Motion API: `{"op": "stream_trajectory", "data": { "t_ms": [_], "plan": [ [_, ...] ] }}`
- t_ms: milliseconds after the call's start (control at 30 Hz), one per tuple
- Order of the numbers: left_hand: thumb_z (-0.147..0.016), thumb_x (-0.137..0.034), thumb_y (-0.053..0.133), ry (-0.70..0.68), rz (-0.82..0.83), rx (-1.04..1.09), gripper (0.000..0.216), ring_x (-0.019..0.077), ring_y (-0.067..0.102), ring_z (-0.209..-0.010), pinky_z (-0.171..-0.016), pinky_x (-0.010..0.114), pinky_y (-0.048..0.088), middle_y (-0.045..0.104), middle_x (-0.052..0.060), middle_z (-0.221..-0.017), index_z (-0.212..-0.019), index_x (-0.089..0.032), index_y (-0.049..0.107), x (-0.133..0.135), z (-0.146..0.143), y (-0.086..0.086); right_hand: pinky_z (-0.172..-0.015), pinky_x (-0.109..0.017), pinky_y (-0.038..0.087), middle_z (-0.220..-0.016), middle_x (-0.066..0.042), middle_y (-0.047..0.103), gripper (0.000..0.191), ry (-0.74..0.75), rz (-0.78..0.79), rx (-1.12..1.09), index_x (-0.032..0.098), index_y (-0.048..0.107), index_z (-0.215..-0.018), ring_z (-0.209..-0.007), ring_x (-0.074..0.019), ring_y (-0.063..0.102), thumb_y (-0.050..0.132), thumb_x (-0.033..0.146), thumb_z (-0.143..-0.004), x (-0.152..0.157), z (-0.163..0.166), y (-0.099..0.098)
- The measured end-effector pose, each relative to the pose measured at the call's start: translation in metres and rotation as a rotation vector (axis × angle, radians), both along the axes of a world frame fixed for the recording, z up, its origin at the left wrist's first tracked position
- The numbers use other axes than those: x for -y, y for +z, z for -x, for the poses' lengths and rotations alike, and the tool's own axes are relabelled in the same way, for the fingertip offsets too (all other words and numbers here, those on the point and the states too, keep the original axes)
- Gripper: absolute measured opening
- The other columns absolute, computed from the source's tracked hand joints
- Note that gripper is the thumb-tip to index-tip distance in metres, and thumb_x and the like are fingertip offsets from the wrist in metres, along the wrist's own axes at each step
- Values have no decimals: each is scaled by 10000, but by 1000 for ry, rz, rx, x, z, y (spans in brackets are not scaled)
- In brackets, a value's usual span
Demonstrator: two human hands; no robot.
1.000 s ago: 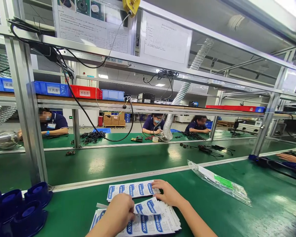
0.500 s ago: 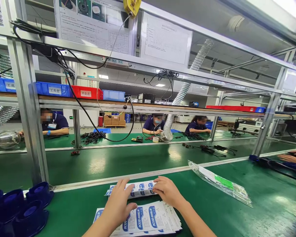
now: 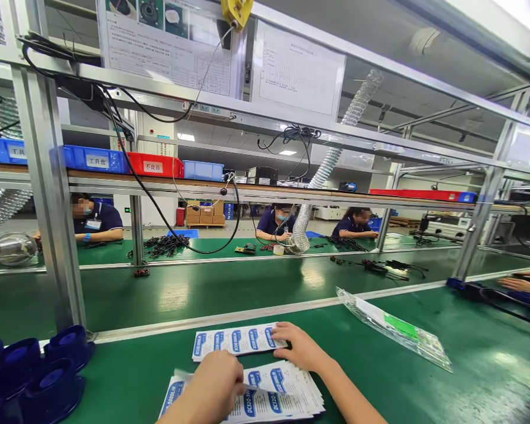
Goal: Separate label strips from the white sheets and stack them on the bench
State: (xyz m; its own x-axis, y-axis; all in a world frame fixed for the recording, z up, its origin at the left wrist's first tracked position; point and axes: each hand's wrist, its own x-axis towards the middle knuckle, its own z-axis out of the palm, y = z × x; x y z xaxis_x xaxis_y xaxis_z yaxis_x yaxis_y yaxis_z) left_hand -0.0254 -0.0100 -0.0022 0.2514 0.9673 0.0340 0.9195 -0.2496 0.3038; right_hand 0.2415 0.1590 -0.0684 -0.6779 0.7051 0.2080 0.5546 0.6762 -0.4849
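A stack of printed label sheets (image 3: 287, 391), white with blue panels, lies on the green bench close to me. My left hand (image 3: 221, 380) is closed on the top sheet of this stack, whose near edge is lifted and curled. Just beyond lies a second, narrower pile of the same label sheets (image 3: 223, 340), lying flat. On the right end of that far pile rests my right hand (image 3: 301, 347), its fingers stretched and a little apart. The left hand's fingertips are partly hidden behind its own knuckles.
A clear plastic bag with a green label (image 3: 397, 327) lies to the right. Several dark blue plastic parts (image 3: 48, 377) stand at the left, beside a metal post (image 3: 55, 206). A co-worker's hands (image 3: 523, 285) are at the far right. Black cables (image 3: 380, 268) lie on the moving-line surface beyond.
My left hand has come back from the far pile to the near stack and taken hold of its top sheet. The far sheets, raised before, now lie flat under my right hand.
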Motion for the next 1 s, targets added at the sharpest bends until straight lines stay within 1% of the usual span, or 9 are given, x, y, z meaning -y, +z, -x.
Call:
{"op": "stream_trajectory", "data": {
  "t_ms": [100,200,333,433,633,700,800,900,1000],
  "plan": [
    [-704,-323,804,32,130,17,121,319,707,-882,-765,372,484,785,78,-886,-798,-248,818,7,-3,0,-1111,-524,463,-1262,-38,742,174,39,-42,52,308,814,-1051,-1376,-351,514,697,349,-929,1,3,0],
    [-592,-428,913,50,148,123,340,316,678,-974,-831,372,495,766,62,-1011,-872,-263,814,7,-1,-4,-1084,-494,479,-1168,-52,774,231,79,-121,71,295,815,-1020,-1312,-327,570,586,281,-990,4,7,3],
    [-790,-351,776,48,-24,211,219,291,624,-1084,-935,395,477,713,63,-1105,-983,-248,776,-1,7,-10,-1027,-450,491,-940,-53,801,200,73,-231,98,278,824,-895,-1169,-306,648,648,191,-934,7,10,5],
    [-803,-265,743,72,-124,207,334,302,561,-1208,-1023,431,450,655,86,-1267,-1137,-249,743,-7,12,-14,-991,-438,498,-841,-31,796,126,41,-246,106,288,822,-802,-1129,-313,660,763,199,-869,7,10,9],
    [-824,-248,733,93,-179,111,619,345,365,-1449,-1177,521,331,477,105,-1560,-1425,-259,587,-14,15,-20,-1030,-470,487,-982,-36,799,220,160,-356,-71,277,804,-946,-1121,-293,647,602,299,-1029,18,10,26],
    [-874,-211,678,68,-226,81,513,334,423,-1399,-1137,513,363,544,98,-1501,-1381,-259,619,-15,15,-20,-1018,-475,494,-967,-44,793,248,214,-402,-134,269,785,-962,-1096,-285,646,556,295,-1052,26,12,33],
    [-970,-172,535,23,-249,38,252,288,590,-1154,-978,453,437,727,71,-1169,-1061,-243,758,-16,14,-17,-984,-468,506,-879,-47,777,247,255,-394,-200,265,766,-928,-1054,-280,652,560,315,-1053,35,16,37],
    [-970,-192,543,17,-189,10,276,263,648,-966,-871,409,440,752,67,-918,-820,-211,774,-14,12,-13,-911,-427,537,-828,-63,755,315,201,-256,-294,253,766,-893,-1066,-288,657,538,396,-1056,34,17,33],
    [-932,-255,612,14,-121,7,225,264,674,-936,-818,374,445,767,70,-919,-814,-213,798,-9,7,-8,-890,-397,551,-971,-98,759,424,81,-86,-327,231,786,-941,-1083,-285,664,460,467,-1072,24,11,26]
  ]
}}
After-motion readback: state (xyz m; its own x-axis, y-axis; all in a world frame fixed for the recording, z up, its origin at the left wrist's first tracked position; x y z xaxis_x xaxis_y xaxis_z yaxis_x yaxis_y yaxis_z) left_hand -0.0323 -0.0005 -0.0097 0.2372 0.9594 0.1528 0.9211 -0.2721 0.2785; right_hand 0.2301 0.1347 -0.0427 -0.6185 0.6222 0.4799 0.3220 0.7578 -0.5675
